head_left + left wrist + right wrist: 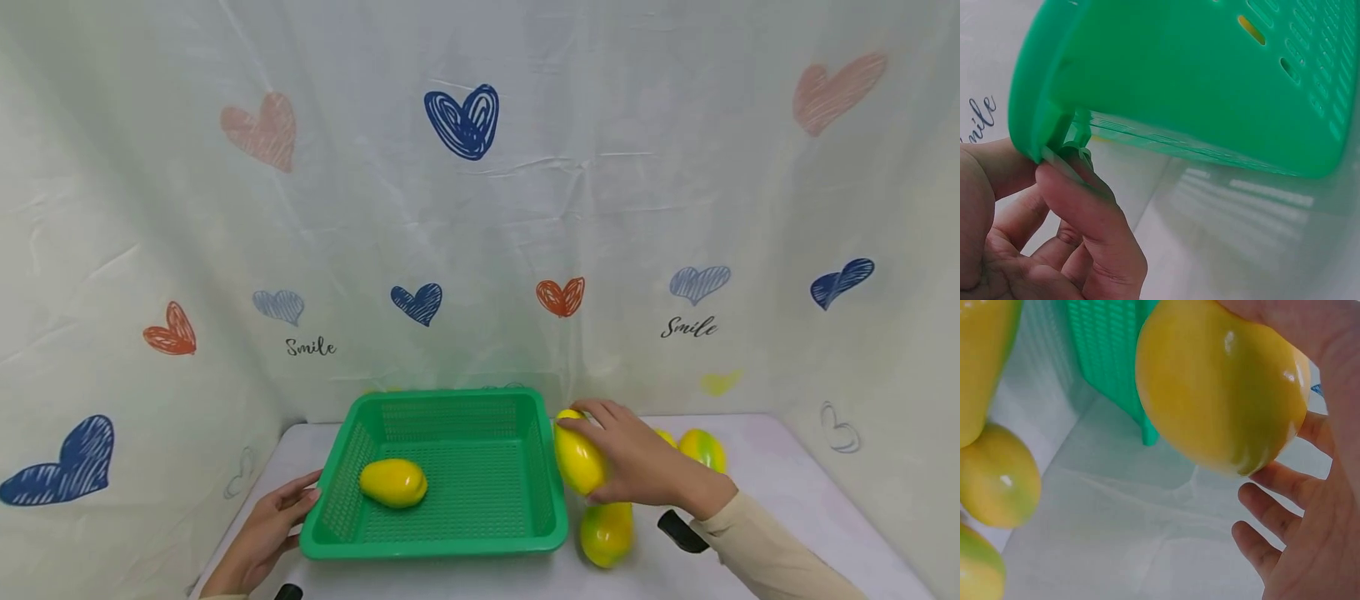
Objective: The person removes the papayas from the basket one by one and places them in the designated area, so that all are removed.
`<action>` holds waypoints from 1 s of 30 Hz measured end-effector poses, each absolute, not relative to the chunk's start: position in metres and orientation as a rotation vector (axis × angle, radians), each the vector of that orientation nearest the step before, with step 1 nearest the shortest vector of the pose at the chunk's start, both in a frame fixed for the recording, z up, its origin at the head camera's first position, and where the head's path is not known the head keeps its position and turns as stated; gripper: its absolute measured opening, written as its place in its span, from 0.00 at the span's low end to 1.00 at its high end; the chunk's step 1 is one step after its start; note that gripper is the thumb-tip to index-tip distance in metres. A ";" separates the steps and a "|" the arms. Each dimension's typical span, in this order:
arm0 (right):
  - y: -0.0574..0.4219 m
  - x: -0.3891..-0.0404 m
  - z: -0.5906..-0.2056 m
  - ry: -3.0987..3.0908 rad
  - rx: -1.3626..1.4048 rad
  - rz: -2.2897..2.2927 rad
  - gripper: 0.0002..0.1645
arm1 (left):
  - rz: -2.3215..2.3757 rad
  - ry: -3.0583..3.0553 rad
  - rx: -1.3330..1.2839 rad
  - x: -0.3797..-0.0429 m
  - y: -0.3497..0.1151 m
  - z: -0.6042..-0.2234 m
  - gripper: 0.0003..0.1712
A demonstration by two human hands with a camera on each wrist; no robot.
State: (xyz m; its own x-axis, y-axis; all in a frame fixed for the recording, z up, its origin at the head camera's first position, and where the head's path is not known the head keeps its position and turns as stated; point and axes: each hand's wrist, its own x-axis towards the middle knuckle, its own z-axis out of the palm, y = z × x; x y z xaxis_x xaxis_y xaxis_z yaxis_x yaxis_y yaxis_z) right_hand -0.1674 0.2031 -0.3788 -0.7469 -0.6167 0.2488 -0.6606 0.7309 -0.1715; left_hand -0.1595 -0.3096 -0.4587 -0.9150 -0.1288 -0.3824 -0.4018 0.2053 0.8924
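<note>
A green plastic basket [435, 548] stands on the table with one yellow mango [393, 483] lying in its left part. At the basket's left side, my left hand [262, 529] pinches the rim between thumb and fingers, as the left wrist view shows closely. Just beyond the right rim, my right hand [637, 454] grips another yellow mango [577, 462] between thumb and fingers. In the right wrist view this held mango [1222, 387] has a greenish band, and some of the fingers are spread away from it. Below that hand lies a yellow-green mango [606, 536].
Farther right, behind my right hand, lie a green-streaked mango [703, 450] and a partly hidden yellow one [666, 437]. The pale table [787, 492] ends at a white curtain [480, 225] printed with hearts. Dark wrist-worn pieces [682, 532] show near both wrists.
</note>
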 end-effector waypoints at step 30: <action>0.270 -0.119 -0.408 -2.812 0.709 0.409 0.57 | 1.775 2.226 -0.575 -0.160 -0.310 -0.458 0.36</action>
State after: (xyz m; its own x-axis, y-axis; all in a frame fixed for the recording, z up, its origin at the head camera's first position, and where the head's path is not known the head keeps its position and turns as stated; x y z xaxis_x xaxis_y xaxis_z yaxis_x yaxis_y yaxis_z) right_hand -0.1187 0.2700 -0.4078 -0.8617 -0.4299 0.2697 -0.4889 0.8456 -0.2143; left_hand -0.1601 -0.3097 -0.4575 -0.8947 -0.1559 -0.4186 -0.4428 0.1863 0.8771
